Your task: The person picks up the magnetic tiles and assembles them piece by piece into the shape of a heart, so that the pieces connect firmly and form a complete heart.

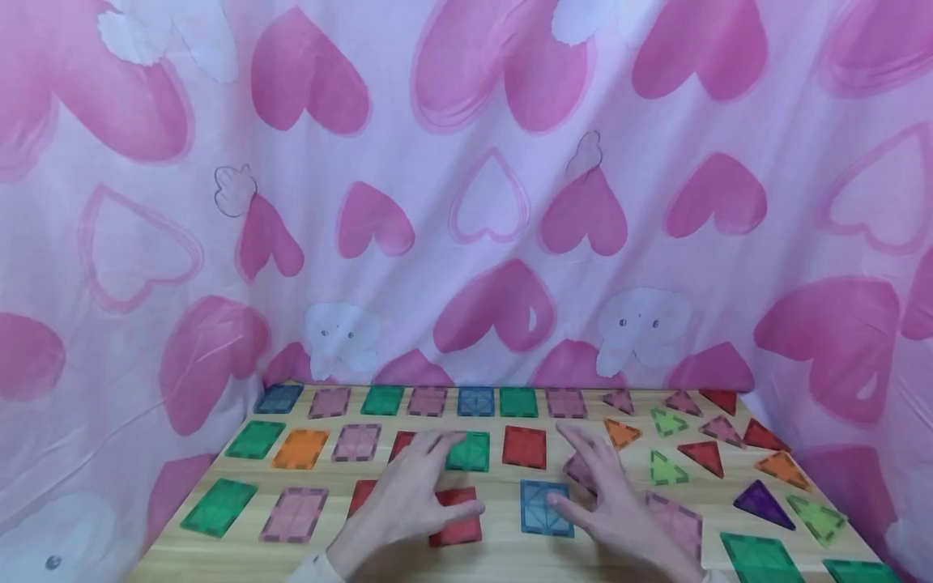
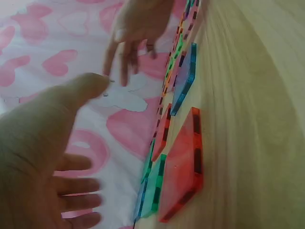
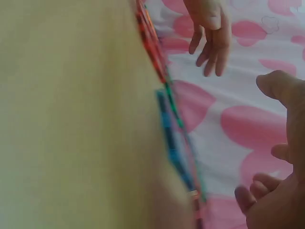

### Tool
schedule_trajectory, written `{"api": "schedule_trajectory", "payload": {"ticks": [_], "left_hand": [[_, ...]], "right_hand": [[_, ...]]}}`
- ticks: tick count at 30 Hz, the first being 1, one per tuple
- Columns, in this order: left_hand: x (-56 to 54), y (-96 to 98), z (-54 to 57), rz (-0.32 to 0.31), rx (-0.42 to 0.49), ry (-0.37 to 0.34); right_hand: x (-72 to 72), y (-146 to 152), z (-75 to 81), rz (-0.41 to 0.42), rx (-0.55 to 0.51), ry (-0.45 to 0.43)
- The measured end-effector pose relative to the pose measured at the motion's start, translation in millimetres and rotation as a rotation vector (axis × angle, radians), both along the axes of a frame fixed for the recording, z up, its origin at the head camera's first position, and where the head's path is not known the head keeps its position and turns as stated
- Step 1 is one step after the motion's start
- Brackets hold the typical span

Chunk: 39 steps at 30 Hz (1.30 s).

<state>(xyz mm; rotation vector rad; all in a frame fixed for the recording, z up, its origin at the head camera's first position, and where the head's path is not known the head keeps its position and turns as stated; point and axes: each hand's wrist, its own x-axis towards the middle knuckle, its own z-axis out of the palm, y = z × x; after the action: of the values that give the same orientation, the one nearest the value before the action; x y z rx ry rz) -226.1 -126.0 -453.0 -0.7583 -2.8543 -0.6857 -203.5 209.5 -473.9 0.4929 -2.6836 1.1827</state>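
Note:
Above the wooden table my left hand [image 1: 408, 495] hovers with fingers spread and nothing in its grasp. Its thumb overlaps a red square magnetic tile [image 1: 459, 530] in the head view, and its fingertips reach beside a green square tile [image 1: 475, 452]. My right hand [image 1: 615, 502] is likewise spread and holds nothing. Its thumb overlaps the edge of a blue square tile [image 1: 541, 512], while a pink tile [image 1: 578, 470] is partly hidden behind its fingers. In the left wrist view, both hands are raised over the tiles, the red tile [image 2: 181, 167] lying flat nearest the camera.
Rows of square tiles, such as an orange one [image 1: 300, 448] and a red one [image 1: 524, 447], cover the left and middle. Triangular tiles, including a purple one [image 1: 762, 504], lie scattered at the right. A pink heart-patterned curtain [image 1: 408, 308] encloses the table's [image 1: 394, 563] back and sides.

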Motion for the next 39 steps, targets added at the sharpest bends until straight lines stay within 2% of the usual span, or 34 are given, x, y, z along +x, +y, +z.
{"api": "schedule_trajectory", "payload": {"ticks": [4, 8, 12, 17, 20, 26, 30, 35, 39], "left_hand": [[6.0, -5.0, -8.8, -0.012, -0.064, -0.132], [9.2, -7.3, -17.6, -0.018, -0.11, -0.225], [8.5, -6.4, -19.5, -0.023, -0.133, -0.265], [6.5, -6.0, -13.3, -0.041, -0.117, -0.304], [7.1, -4.7, -11.7, -0.055, -0.083, -0.335], [12.0, 0.4, -17.3, -0.11, -0.002, -0.392], [12.9, 3.9, -18.3, -0.157, 0.015, -0.369], [14.1, 11.5, -17.5, -0.168, 0.032, -0.384], [17.9, 20.5, -20.1, -0.214, 0.043, -0.386]], "right_hand": [[12.0, 5.7, -13.3, 0.001, -0.1, -0.232], [15.3, 13.3, -27.3, 0.08, -0.146, -0.332], [12.4, 17.5, -36.2, 0.145, -0.122, -0.329], [7.7, 15.5, -34.6, 0.154, -0.031, -0.297], [6.2, 16.7, -33.0, 0.166, -0.005, -0.314], [6.6, 27.3, -34.1, 0.237, 0.024, -0.363], [9.6, 34.6, -35.2, 0.282, -0.007, -0.409], [14.3, 40.1, -37.9, 0.348, -0.121, -0.479], [17.2, 42.4, -41.4, 0.442, -0.186, -0.447]]}}
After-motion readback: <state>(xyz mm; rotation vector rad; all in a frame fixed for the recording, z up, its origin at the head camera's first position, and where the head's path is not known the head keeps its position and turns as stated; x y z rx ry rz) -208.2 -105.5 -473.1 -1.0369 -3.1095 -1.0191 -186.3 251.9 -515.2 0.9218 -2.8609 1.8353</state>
